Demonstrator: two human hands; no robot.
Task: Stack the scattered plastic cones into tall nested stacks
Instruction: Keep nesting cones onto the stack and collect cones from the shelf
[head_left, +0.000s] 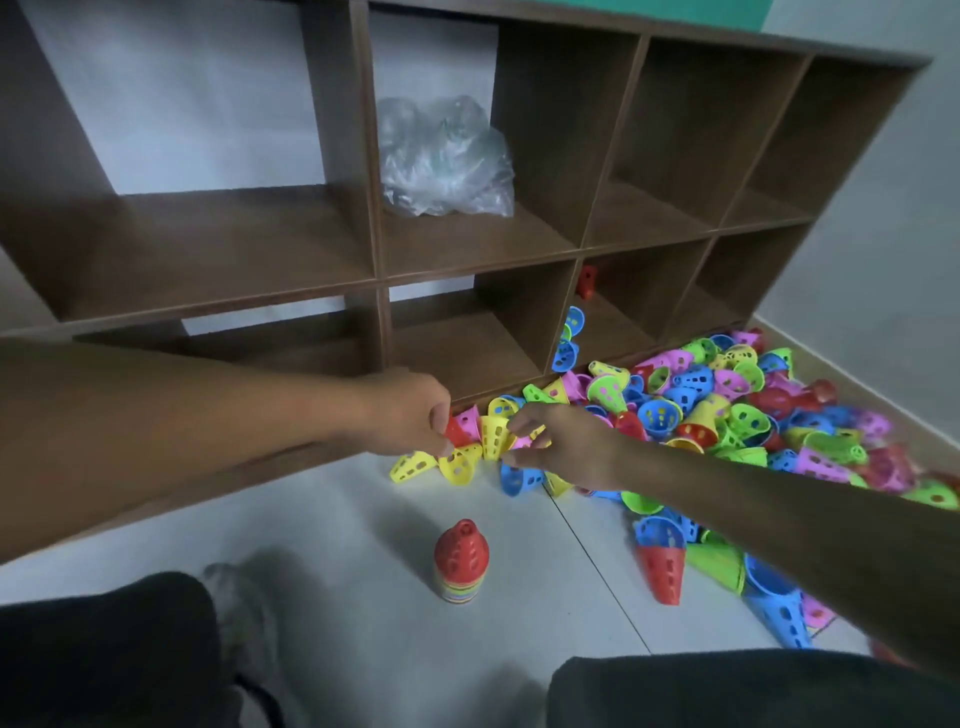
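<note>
Head view: left hand (410, 415) grip pinches a red cone (455, 432); right hand (566, 441) grip closes narrowly on a yellow cone (493, 431).

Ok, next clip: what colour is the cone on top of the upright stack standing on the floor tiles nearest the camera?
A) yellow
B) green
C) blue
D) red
D: the upright stack on the floor tiles is capped by a red cone with holes, and the rims of other colours show only at its base.
</note>
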